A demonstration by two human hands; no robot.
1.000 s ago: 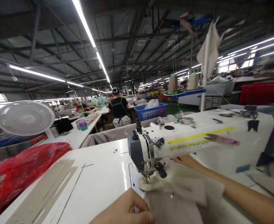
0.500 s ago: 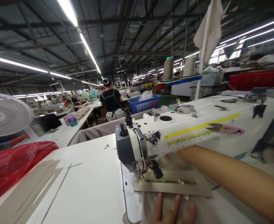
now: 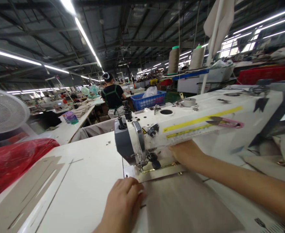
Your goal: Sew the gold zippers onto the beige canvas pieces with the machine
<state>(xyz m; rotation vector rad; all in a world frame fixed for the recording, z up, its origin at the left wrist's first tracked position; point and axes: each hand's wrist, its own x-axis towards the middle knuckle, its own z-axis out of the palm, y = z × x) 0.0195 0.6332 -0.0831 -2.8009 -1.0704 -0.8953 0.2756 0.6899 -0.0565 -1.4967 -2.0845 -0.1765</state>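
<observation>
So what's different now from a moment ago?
The cloth, bunched at first, now lies flatter, with its zipper showing. Since the middle picture, the left hand has moved leftward to the cloth's edge; whether it grips is unclear. The right hand shows more, near the zipper. The pink snips stay on the sewing machine.

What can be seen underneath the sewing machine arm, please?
Under the sewing machine arm, a gold zipper shows on a pale strip, with taupe fabric alongside. The right hand reaches in; its fingertips cannot be made out. The surface beneath the fabric is covered.
</observation>
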